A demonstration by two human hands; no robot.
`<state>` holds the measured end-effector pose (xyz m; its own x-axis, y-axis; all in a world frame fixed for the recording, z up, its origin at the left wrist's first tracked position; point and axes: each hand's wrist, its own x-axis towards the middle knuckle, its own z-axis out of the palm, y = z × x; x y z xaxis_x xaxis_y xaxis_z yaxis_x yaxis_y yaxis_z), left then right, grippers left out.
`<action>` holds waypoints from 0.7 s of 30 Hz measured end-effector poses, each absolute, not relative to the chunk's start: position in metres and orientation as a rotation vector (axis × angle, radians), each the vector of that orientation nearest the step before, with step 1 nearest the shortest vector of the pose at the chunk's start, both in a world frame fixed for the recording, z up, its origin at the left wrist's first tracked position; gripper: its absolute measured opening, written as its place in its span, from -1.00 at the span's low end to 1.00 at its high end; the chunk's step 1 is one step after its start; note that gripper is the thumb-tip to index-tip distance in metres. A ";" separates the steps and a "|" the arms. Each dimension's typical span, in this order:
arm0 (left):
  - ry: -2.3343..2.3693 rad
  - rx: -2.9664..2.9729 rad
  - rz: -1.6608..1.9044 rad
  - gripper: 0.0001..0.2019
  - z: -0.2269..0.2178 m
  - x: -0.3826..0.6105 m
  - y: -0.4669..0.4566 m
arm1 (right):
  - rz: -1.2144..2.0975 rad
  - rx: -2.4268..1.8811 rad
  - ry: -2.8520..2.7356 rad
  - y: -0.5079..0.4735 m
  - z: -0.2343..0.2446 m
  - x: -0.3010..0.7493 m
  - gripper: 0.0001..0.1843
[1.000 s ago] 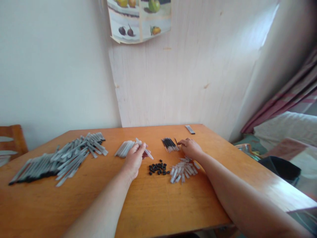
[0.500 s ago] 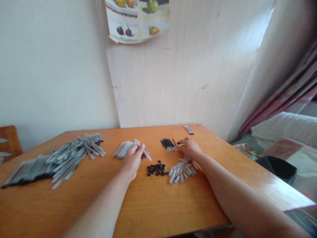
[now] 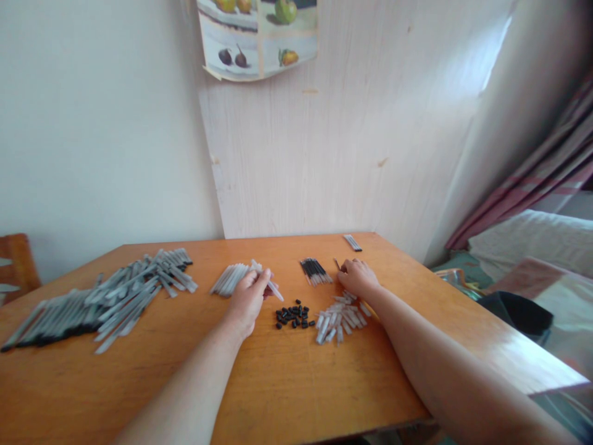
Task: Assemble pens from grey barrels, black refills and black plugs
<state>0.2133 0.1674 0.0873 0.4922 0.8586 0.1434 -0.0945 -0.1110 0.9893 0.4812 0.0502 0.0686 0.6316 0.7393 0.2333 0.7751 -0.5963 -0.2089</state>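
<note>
My left hand (image 3: pixel 250 293) is closed around a translucent white pen barrel (image 3: pixel 275 290), its tapered end slanting down to the right. Just behind that hand lies a row of similar pen barrels (image 3: pixel 228 280). My right hand (image 3: pixel 357 278) is pinched on a thin pen refill (image 3: pixel 337 264), whose upper end sticks out beyond the fingertips. Left of it is a bundle of dark pen refills (image 3: pixel 315 271). Small black plugs (image 3: pixel 293 315) lie scattered between my forearms, and a heap of clear pen caps (image 3: pixel 340 318) sits in front of my right hand.
On the left of the wooden table (image 3: pixel 273 383) spreads a big pile of capped pens (image 3: pixel 134 284). A few more pens (image 3: pixel 353 242) lie at the back right. A dark bin (image 3: pixel 516 312) stands beyond the right edge, and a chair (image 3: pixel 21 262) at the far left.
My right hand has shifted slightly right with its fingers curled in, and the single refill has moved right with it, away from the bundle. My left hand stays put with the barrel.
</note>
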 end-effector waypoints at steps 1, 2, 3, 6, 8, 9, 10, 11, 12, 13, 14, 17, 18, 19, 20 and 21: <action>0.707 1.458 0.935 -0.57 0.088 0.213 0.167 | -0.165 -2.593 -1.194 0.050 0.069 0.481 -0.67; 0.707 1.456 0.937 -0.57 0.088 0.213 0.167 | -0.145 -2.622 -1.159 0.049 0.069 0.482 -0.67; 0.707 1.454 0.938 -0.57 0.088 0.213 0.167 | -0.114 -2.649 -1.123 0.048 0.070 0.482 -0.67; 0.709 1.450 0.937 -0.59 0.088 0.214 0.167 | -0.001 -2.707 -1.036 0.045 0.072 0.486 -0.67; 0.707 1.447 0.932 -0.59 0.087 0.214 0.168 | 0.050 -2.729 -1.005 0.045 0.073 0.488 -0.67; 0.706 1.445 0.931 -0.60 0.087 0.214 0.168 | 0.067 -2.740 -0.996 0.045 0.073 0.489 -0.67; 0.705 1.445 0.931 -0.59 0.087 0.214 0.168 | 0.080 -2.751 -0.988 0.046 0.073 0.490 -0.67; 0.704 1.445 0.931 -0.59 0.087 0.214 0.168 | 0.094 -2.761 -0.982 0.047 0.074 0.491 -0.66; 0.702 1.447 0.931 -0.59 0.086 0.214 0.169 | 0.106 -2.771 -0.980 0.048 0.074 0.491 -0.66; 0.701 1.448 0.932 -0.58 0.086 0.214 0.169 | 0.115 -2.778 -0.980 0.048 0.074 0.492 -0.66; 0.700 1.450 0.931 -0.58 0.086 0.214 0.169 | 0.122 -2.785 -0.985 0.049 0.074 0.492 -0.65; 0.699 1.447 0.927 -0.58 0.086 0.214 0.170 | 0.133 -2.803 -1.015 0.049 0.074 0.496 -0.63; 0.701 1.446 0.928 -0.58 0.086 0.214 0.170 | 0.134 -2.809 -1.028 0.048 0.075 0.497 -0.63; 0.703 1.445 0.929 -0.58 0.086 0.214 0.170 | 0.136 -2.813 -1.044 0.047 0.075 0.499 -0.62; 0.705 1.445 0.932 -0.58 0.086 0.214 0.169 | 0.138 -2.817 -1.066 0.046 0.074 0.501 -0.62; 0.707 1.445 0.935 -0.59 0.086 0.214 0.169 | 0.140 -2.819 -1.090 0.045 0.074 0.503 -0.62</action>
<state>0.2137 0.1694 0.0864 0.4901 0.8607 0.1377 -0.1022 -0.1001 0.9897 0.5030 0.0449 0.0741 0.7369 0.6746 -0.0445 0.6638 -0.7344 -0.1413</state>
